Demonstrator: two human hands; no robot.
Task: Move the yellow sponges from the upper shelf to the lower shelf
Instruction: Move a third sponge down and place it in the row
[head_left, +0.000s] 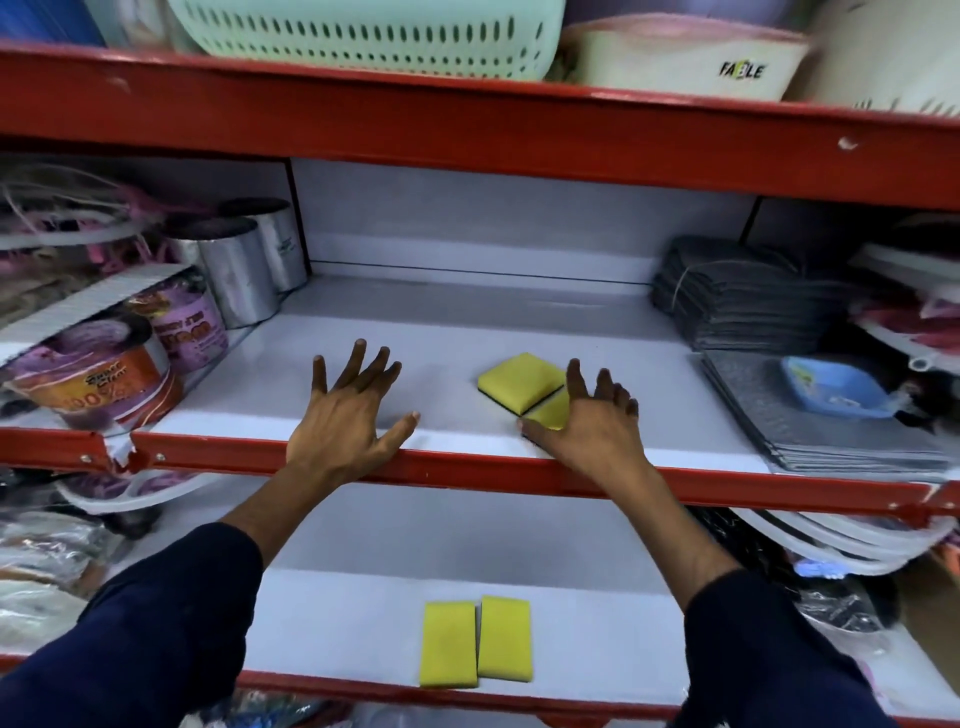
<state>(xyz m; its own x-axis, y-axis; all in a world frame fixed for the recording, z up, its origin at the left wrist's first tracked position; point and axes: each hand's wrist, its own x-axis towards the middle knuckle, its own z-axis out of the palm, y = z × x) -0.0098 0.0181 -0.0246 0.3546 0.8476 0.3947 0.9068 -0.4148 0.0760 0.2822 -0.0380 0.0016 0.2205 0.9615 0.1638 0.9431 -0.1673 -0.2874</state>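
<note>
Head view: both hands are up at the upper shelf (519, 332) in mid-frame. Left hand (349, 415), fingers spread wide, holds nothing. Right hand (589, 428), fingers apart, hovers over the nearer of two yellow sponges (522, 381) lying right of centre. Bottom centre, two more sponges (475, 643) sit side by side, touching, on the lower shelf (337, 613).

Left hand (349, 415), right hand (592, 426) outstretched, fingers spread.
</note>
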